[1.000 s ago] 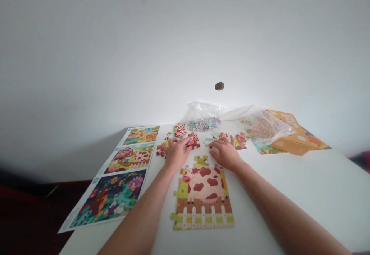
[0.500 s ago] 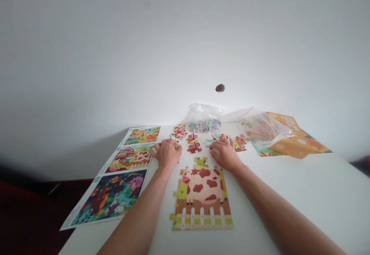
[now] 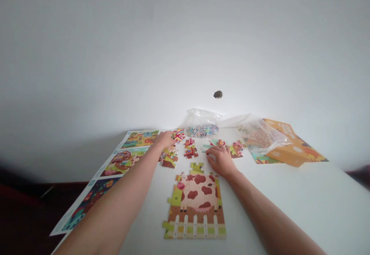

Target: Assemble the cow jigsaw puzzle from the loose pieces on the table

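Cow jigsaw puzzle [image 3: 194, 205] lies near the middle of the white table [image 3: 289, 197] in the head view, its body and fence joined, with a green piece [image 3: 197, 168] lying apart just above its top edge. Unjoined, loose piece clusters [image 3: 169, 159] sit toward the far edge, with a clear bag of pieces [image 3: 201, 130] behind them. The left hand [image 3: 164, 139] stretches over those clusters, fingers extended; whether it grips anything cannot be told. The right hand [image 3: 221, 161] rests half open on the table, holding nothing visible, fingertips just beside a pale teal piece [image 3: 207, 147].
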The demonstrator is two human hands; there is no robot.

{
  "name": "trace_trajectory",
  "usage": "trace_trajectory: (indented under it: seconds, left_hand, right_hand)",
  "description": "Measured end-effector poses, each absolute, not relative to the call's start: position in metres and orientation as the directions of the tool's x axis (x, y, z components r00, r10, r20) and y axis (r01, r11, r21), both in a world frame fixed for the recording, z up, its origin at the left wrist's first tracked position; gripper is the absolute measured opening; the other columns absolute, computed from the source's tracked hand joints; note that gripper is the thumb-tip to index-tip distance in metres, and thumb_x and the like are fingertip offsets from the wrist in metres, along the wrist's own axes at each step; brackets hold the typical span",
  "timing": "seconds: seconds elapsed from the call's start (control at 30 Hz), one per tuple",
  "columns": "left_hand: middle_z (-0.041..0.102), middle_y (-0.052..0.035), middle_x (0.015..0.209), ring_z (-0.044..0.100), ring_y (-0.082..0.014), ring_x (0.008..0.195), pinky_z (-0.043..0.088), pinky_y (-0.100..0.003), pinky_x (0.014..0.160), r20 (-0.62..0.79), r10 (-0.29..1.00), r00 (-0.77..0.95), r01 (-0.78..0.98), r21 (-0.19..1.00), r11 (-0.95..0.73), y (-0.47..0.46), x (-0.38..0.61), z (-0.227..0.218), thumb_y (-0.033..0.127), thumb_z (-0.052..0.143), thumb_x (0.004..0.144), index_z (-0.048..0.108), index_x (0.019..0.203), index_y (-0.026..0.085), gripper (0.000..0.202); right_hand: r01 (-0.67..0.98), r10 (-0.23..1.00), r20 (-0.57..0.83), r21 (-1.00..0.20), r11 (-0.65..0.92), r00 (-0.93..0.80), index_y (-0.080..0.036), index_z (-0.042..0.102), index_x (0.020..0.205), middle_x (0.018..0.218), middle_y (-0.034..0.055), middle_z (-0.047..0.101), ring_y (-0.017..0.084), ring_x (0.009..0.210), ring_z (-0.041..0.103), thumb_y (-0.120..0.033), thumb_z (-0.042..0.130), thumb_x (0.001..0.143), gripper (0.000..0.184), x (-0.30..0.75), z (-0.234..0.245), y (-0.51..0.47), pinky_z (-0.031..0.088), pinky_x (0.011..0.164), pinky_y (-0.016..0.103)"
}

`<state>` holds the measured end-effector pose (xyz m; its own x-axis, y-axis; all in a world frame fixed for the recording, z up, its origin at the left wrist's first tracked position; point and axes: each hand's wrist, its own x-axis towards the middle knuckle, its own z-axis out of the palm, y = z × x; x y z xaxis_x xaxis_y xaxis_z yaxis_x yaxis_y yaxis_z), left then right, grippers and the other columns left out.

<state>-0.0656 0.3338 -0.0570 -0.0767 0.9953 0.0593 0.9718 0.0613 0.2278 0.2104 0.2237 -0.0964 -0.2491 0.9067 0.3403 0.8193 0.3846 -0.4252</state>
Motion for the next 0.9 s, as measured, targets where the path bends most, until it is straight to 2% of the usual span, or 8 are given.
trace_trajectory:
  seconds: [0.13, 0.27, 0.37, 0.53, 0.67, 0.77, 0.83, 0.9]
  left_hand:
    - [0.063, -0.0033, 0.134, 0.055, -0.0277, 0.122, 0.043, -0.038, 0.1, 0.038, 0.992, 0.12, 0.97, 0.211, -0.125, 0.336, -0.065, -0.057, 0.026, 0.07, 0.072, 0.068, 0.121, 0.035, 0.05]
    - [0.064, -0.0006, 0.133, 0.05, -0.0286, 0.126, 0.038, -0.042, 0.106, 0.076, 0.976, 0.206, 0.957, 0.194, -0.217, 0.331, -0.062, -0.059, 0.026, 0.071, 0.074, 0.075, 0.102, 0.033, 0.028]
    - [0.068, -0.003, 0.124, 0.054, -0.0287, 0.121, 0.037, -0.044, 0.104, 0.119, 0.976, 0.183, 0.96, 0.192, -0.203, 0.325, -0.062, -0.064, 0.028, 0.066, 0.08, 0.075, 0.093, 0.029, 0.016]
    - [0.069, -0.0063, 0.119, 0.058, -0.0299, 0.115, 0.04, -0.043, 0.1, 0.192, 0.976, 0.101, 0.965, 0.219, -0.143, 0.316, -0.06, -0.076, 0.032, 0.068, 0.076, 0.066, 0.122, 0.029, 0.047]
    - [0.074, -0.0006, 0.107, 0.059, -0.0243, 0.113, 0.035, -0.041, 0.104, 0.253, 0.958, 0.136, 0.946, 0.254, -0.202, 0.314, -0.049, -0.08, 0.03, 0.061, 0.082, 0.061, 0.13, 0.033, 0.048]
    - [0.073, 0.0005, 0.114, 0.055, -0.0246, 0.117, 0.033, -0.042, 0.106, 0.327, 0.921, 0.212, 0.916, 0.262, -0.304, 0.316, -0.043, -0.078, 0.026, 0.054, 0.087, 0.07, 0.118, 0.036, 0.036]
    - [0.071, -0.0009, 0.12, 0.054, -0.0253, 0.118, 0.036, -0.042, 0.102, 0.343, 0.929, 0.141, 0.937, 0.256, -0.236, 0.319, -0.047, -0.077, 0.021, 0.046, 0.091, 0.073, 0.111, 0.034, 0.036]
    - [0.069, -0.0046, 0.122, 0.054, -0.0286, 0.118, 0.038, -0.044, 0.099, 0.33, 0.944, 0.005, 0.965, 0.247, -0.091, 0.322, -0.057, -0.075, 0.02, 0.047, 0.09, 0.071, 0.117, 0.032, 0.038]
  right_hand:
    - [0.821, 0.902, 0.346, -0.414, 0.393, -0.257, -0.026, 0.071, 0.108, 0.115, 0.0043, 0.07, 0.026, 0.113, 0.054, -0.026, 0.058, 0.091, 0.021, 0.21, -0.095, 0.223, 0.026, 0.109, 0.052]
    - [0.821, 0.9, 0.347, -0.409, 0.398, -0.263, -0.026, 0.072, 0.106, 0.114, 0.0044, 0.07, 0.026, 0.112, 0.054, -0.026, 0.058, 0.091, 0.02, 0.21, -0.094, 0.223, 0.028, 0.108, 0.05]
    - [0.821, 0.901, 0.348, -0.411, 0.396, -0.26, -0.026, 0.072, 0.105, 0.113, 0.0047, 0.07, 0.026, 0.111, 0.054, -0.026, 0.058, 0.092, 0.02, 0.21, -0.094, 0.223, 0.029, 0.108, 0.05]
    - [0.815, 0.9, 0.349, -0.419, 0.399, -0.261, -0.026, 0.072, 0.105, 0.114, 0.0041, 0.069, 0.026, 0.112, 0.053, -0.027, 0.058, 0.092, 0.019, 0.209, -0.095, 0.224, 0.03, 0.107, 0.049]
    - [0.819, 0.9, 0.351, -0.415, 0.397, -0.258, -0.026, 0.072, 0.105, 0.113, 0.0042, 0.069, 0.025, 0.111, 0.054, -0.027, 0.058, 0.092, 0.019, 0.209, -0.095, 0.224, 0.032, 0.105, 0.047]
    - [0.821, 0.897, 0.354, -0.404, 0.403, -0.266, -0.026, 0.072, 0.104, 0.113, 0.0042, 0.069, 0.025, 0.11, 0.054, -0.026, 0.059, 0.092, 0.018, 0.209, -0.095, 0.224, 0.033, 0.105, 0.047]
    - [0.826, 0.894, 0.359, -0.394, 0.404, -0.267, -0.026, 0.072, 0.104, 0.113, 0.0047, 0.069, 0.025, 0.11, 0.055, -0.026, 0.059, 0.091, 0.019, 0.209, -0.095, 0.224, 0.034, 0.105, 0.047]
    - [0.829, 0.893, 0.36, -0.386, 0.406, -0.27, -0.026, 0.072, 0.105, 0.113, 0.0053, 0.069, 0.026, 0.111, 0.055, -0.026, 0.059, 0.091, 0.019, 0.209, -0.095, 0.224, 0.034, 0.104, 0.047]
